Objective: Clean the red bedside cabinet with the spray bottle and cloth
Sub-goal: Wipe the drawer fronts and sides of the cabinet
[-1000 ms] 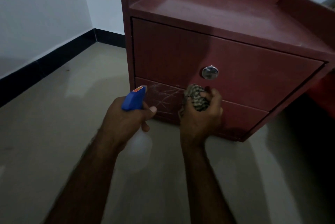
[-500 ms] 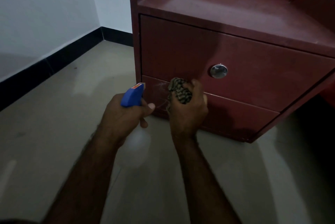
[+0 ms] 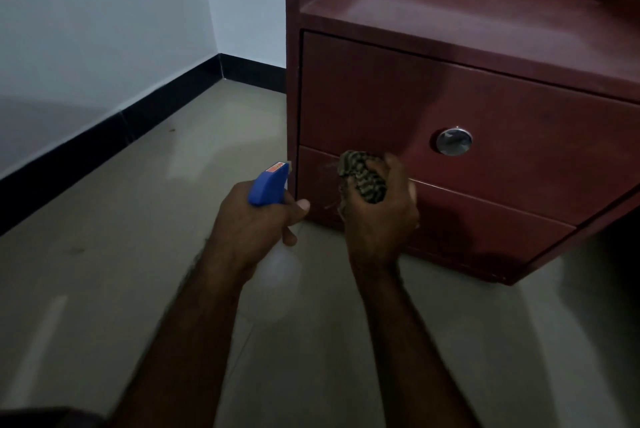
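L hand (image 3: 256, 216) fingers curled round neck of pale plastic spray bottle w/ blue trigger head (image 3: 268, 185), light, prob slick, so grip there; R hand (image 3: 381, 220) fingers clamped on soft wadded dark-patterned cloth (image 3: 362, 176) at left end of lower drawer front (image 3: 485, 230) of rigid red wood-look bedside cabinet (image 3: 450, 92)

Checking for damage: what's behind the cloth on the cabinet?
The lower drawer front, with pale scratch marks showing left of the cloth. The patch under the cloth and right hand is covered.
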Action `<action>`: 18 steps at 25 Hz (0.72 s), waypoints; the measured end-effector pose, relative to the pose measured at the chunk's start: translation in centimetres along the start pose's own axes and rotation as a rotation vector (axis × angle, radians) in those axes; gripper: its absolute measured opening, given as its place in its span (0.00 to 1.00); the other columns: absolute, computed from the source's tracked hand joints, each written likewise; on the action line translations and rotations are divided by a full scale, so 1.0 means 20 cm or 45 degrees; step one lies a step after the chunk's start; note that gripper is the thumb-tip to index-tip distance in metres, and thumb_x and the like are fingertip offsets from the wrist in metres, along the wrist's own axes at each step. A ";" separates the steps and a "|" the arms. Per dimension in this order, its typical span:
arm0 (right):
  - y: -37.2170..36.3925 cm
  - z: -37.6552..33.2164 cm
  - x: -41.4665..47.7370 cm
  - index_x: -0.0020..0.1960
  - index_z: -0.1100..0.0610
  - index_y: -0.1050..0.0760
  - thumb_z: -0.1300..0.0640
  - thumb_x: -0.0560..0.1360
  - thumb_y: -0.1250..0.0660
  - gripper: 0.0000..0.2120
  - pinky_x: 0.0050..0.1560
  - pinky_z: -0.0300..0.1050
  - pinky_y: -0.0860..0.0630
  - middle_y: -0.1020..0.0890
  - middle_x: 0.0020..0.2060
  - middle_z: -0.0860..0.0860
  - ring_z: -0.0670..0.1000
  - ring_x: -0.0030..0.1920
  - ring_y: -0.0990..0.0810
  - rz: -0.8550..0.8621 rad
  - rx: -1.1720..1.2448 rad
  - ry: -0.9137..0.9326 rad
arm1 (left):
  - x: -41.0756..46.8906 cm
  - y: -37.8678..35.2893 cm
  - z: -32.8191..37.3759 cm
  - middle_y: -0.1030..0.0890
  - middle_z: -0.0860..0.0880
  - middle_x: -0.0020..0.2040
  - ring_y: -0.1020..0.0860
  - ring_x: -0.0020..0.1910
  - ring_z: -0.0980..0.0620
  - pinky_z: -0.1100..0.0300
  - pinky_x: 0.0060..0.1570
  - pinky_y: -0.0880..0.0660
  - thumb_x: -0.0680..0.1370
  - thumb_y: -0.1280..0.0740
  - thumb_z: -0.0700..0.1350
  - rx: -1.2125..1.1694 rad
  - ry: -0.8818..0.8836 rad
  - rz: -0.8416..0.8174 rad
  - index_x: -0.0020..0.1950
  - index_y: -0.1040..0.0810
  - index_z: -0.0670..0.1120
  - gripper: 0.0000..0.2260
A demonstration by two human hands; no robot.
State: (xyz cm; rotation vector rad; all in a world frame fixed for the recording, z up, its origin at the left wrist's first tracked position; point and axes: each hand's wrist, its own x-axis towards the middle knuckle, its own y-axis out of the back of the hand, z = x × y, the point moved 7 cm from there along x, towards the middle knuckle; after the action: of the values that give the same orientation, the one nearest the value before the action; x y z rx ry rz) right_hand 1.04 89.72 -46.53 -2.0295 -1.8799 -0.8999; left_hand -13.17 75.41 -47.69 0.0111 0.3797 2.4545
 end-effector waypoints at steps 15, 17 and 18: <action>-0.30 -0.13 -0.06 0.68 0.57 0.22 0.61 0.68 0.22 0.29 0.50 0.29 0.35 0.15 0.54 0.55 0.52 0.54 0.21 -0.326 0.045 0.131 | 0.03 0.03 -0.02 0.15 0.49 0.36 0.17 0.31 0.50 0.50 0.46 0.21 0.74 0.25 0.45 -0.009 0.007 0.024 0.43 0.18 0.45 0.05; -0.32 -0.12 -0.05 0.70 0.56 0.23 0.61 0.70 0.23 0.29 0.51 0.27 0.35 0.17 0.56 0.57 0.52 0.54 0.21 -0.420 0.046 0.151 | 0.03 0.06 -0.04 0.16 0.48 0.35 0.17 0.31 0.50 0.51 0.46 0.21 0.74 0.24 0.46 0.005 0.022 0.058 0.43 0.18 0.45 0.06; -0.31 -0.10 -0.05 0.71 0.55 0.23 0.60 0.71 0.23 0.29 0.52 0.27 0.35 0.18 0.58 0.57 0.52 0.54 0.20 -0.433 0.040 0.128 | 0.03 0.07 -0.04 0.16 0.47 0.34 0.17 0.31 0.50 0.50 0.47 0.22 0.74 0.25 0.46 0.018 0.024 0.061 0.42 0.18 0.45 0.06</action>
State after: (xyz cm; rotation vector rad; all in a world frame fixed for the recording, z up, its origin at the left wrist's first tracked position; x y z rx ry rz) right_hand -5.37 88.69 -47.01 -1.6394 -2.2043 -1.0212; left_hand -14.55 74.61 -48.16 0.0030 0.4089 2.5007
